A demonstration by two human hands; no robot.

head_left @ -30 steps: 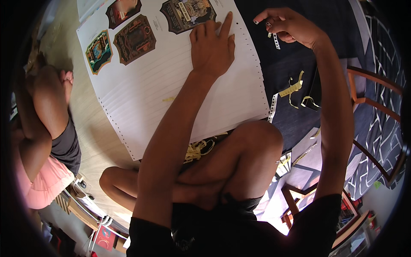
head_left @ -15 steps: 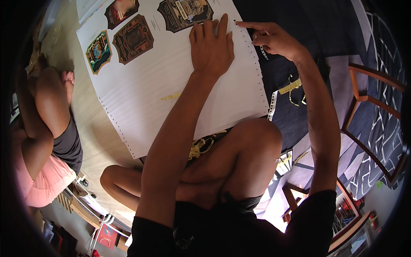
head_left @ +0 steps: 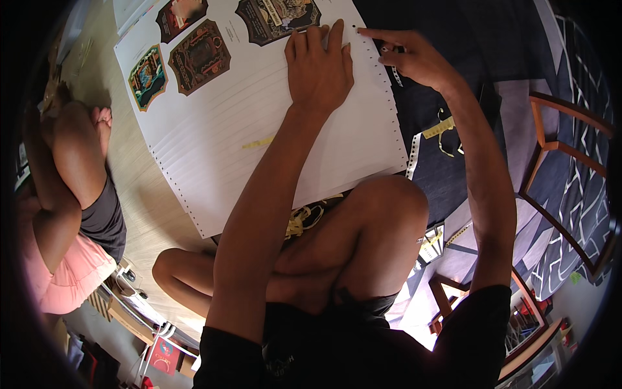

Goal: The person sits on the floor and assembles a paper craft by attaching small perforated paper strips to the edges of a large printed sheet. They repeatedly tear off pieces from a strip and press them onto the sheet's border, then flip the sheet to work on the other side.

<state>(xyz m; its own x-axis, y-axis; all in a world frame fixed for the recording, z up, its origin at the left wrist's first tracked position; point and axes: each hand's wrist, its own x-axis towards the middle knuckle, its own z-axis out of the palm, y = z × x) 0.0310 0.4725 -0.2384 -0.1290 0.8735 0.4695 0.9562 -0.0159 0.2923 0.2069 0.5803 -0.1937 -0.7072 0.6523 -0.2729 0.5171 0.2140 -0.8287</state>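
Note:
A white sheet (head_left: 207,162) with small holes along both side edges lies across the floor, more sheets seemingly under it. Dark ornate label shapes are printed at its far end, such as a brown label (head_left: 199,57) and a smaller green one (head_left: 148,78). My left hand (head_left: 319,70) rests flat on the sheet, fingers spread, just below the far right label (head_left: 278,19). My right hand (head_left: 414,59) is at the sheet's right edge. Its index finger stretches to the top holes, the other fingers loosely bent; I see nothing held.
A yellow strip (head_left: 258,142) lies on the sheet. More yellow strips (head_left: 304,220) are bunched by my legs, and others (head_left: 439,128) lie on the dark cloth (head_left: 447,168) at right. Another person's bent legs (head_left: 78,155) are at left. A wooden frame (head_left: 541,146) stands at right.
Both hands stay in nearly the same places. The whole view has shifted very slightly; the sheet and labels look unmoved.

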